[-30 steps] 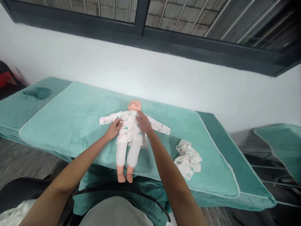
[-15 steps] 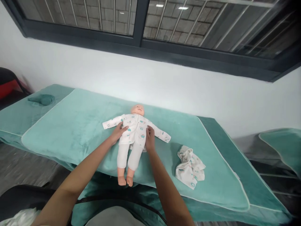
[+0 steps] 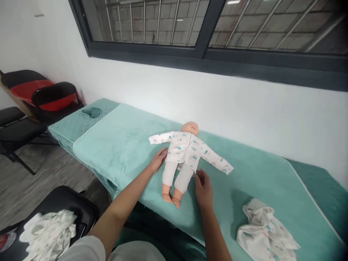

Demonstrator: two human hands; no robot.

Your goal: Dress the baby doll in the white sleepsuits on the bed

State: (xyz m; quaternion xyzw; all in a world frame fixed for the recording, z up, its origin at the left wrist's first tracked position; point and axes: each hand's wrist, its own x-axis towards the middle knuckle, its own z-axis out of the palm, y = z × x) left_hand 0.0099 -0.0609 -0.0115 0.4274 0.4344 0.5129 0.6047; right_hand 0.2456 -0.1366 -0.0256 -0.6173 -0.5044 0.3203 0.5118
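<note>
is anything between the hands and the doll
Nothing visible: the bare left hand and bare right hand flank the bald doll in its white, green-printed jacket. The crumpled white patterned cloth lies apart, to the right.

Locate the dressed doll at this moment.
In the head view, the dressed doll lies just right of centre on the green cover, head toward the white wall, between the left hand and the right hand.

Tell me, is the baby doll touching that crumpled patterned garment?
Apart. The head view shows it: a plain stretch of green sheet separates the baby doll from the crumpled patterned garment.
</note>
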